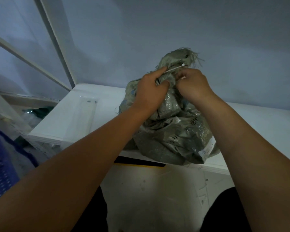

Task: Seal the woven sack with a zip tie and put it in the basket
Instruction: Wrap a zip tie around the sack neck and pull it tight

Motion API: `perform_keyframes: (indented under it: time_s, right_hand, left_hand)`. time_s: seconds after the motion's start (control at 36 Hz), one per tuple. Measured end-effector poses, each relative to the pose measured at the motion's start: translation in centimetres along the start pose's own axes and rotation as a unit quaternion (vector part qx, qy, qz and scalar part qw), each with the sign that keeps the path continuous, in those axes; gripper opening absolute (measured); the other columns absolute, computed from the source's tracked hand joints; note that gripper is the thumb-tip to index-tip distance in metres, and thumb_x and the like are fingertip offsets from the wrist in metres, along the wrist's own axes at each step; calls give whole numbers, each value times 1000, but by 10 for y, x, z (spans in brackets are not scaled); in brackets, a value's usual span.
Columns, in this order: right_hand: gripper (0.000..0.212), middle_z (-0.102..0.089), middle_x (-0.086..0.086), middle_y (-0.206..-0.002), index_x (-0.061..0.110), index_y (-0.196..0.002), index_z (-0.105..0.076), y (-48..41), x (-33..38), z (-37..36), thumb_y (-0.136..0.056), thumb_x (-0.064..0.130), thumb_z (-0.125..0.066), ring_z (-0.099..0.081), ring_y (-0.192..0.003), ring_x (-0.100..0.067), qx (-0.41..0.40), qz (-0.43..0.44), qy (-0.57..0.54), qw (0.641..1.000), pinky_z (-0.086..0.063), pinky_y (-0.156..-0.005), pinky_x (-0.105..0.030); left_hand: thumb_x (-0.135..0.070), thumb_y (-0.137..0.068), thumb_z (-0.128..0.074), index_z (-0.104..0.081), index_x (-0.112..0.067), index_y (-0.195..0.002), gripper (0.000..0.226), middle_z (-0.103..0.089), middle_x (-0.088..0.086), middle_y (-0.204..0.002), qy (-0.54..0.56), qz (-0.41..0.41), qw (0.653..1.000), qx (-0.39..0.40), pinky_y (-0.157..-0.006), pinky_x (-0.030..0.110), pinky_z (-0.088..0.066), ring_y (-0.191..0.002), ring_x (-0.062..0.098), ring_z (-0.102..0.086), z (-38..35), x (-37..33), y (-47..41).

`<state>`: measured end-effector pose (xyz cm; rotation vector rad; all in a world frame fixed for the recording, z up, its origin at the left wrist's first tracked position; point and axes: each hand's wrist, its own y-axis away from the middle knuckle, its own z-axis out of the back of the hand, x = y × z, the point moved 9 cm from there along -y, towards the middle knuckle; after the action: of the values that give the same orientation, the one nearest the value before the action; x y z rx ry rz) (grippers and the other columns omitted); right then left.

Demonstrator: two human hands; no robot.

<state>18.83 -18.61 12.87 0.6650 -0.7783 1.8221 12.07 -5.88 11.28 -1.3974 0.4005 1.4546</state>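
A grey-green woven sack (171,131) stands on the white table (90,118), its frayed mouth gathered into a neck at the top. A white zip tie (175,68) lies across that neck, its head at the right end. My left hand (151,91) grips the bunched neck just below the tie, and its fingertips touch the tie's left part. My right hand (193,85) is curled against the neck on the right and pinches a white piece, apparently the tie's other end. A blue plastic basket (0,168) shows at the left edge, below table height.
A clear plastic packet (84,114) lies flat on the table left of the sack. Behind stands a plain wall with a white frame (57,41) at the left. Dark green material (42,111) sits on the floor beyond the table's left end.
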Motion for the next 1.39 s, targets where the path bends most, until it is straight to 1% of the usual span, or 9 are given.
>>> perform_keyframes:
  time_s: [0.08, 0.22, 0.36, 0.47, 0.61, 0.81, 0.97, 1.31, 1.39]
  right_hand:
    - [26, -66, 1, -81, 11, -87, -75, -2, -6, 0, -85, 1, -52, -58, -76, -13, 13, -2, 31, 999, -45, -60, -20]
    - [24, -71, 6, -77, 20, -73, -77, -6, -14, 7, -84, 5, -61, -68, -81, -14, 4, -27, -5, 1000, -57, -77, -28]
    - [25, -70, 8, -75, 24, -66, -72, -4, -12, 5, -82, 7, -64, -66, -79, -14, 2, -24, -43, 999, -56, -76, -29]
    - [27, -71, 8, -75, 25, -63, -71, -5, -7, 7, -81, 5, -66, -68, -79, -12, -39, -17, -83, 996, -57, -73, -28]
    - [20, -73, 0, -74, 23, -66, -70, -6, -10, 8, -75, 6, -76, -71, -71, -18, -67, -32, -184, 980, -60, -70, -33]
    - [17, -74, 0, -73, 16, -67, -73, 0, 1, 3, -77, 3, -78, -71, -71, -16, -29, -2, -280, 960, -57, -69, -27]
    - [6, -70, -3, -68, 11, -76, -76, 1, 4, 4, -79, 6, -79, -65, -64, -14, -46, 11, -294, 955, -59, -70, -28]
    - [18, -73, -2, -69, 19, -70, -76, 0, 7, 4, -77, 3, -79, -68, -66, -15, -64, 40, -285, 955, -62, -73, -33]
    - [14, -71, -2, -68, 16, -72, -75, 2, 9, 3, -78, 3, -78, -67, -64, -15, -69, 43, -280, 957, -61, -71, -33]
  left_hand:
    - [-10, -96, -59, -56, -16, -139, 44, -61, -2, -135, 11, 13, 1000, -1, -87, -5, -38, -111, -2, -56, 1, 2, -1]
    - [-7, -95, -56, -59, -17, -137, 43, -66, -12, -113, 13, 12, 1000, -14, -69, -5, -41, -73, -23, -56, 7, 2, -3]
    - [-13, -96, -54, -59, -19, -137, 41, -70, -7, -99, 19, 38, 998, -37, -66, 2, -48, -78, 5, -64, 13, 9, -6]
    - [-12, -97, -52, -61, -18, -135, 39, -72, 1, -84, 18, 46, 998, -35, -51, 7, -44, -56, 0, -53, 14, 11, -6]
    - [-16, -97, -52, -64, -23, -132, 37, -76, 6, -91, 16, 45, 998, -37, -59, 16, -51, -63, 9, -58, 15, 11, -5]
    - [-17, -97, -52, -73, -33, -107, 28, -74, 14, -94, 14, 11, 999, -47, -77, 43, -57, -85, 33, -69, 18, 2, -4]
    - [-40, -101, -52, -44, -8, -56, 56, -36, -1, -49, 10, 11, 998, -55, -47, 23, -28, -48, 8, -34, 19, -4, -2]
    - [-39, -98, -54, -64, 6, -76, 51, -55, 16, -63, 21, 27, 998, -55, -57, 28, -39, -58, 14, -47, 20, 9, -8]
    - [-40, -99, -53, -69, -10, -103, 34, -62, 12, -101, -19, 42, 997, -62, -78, 30, -52, -83, 12, -59, 17, 8, -7]
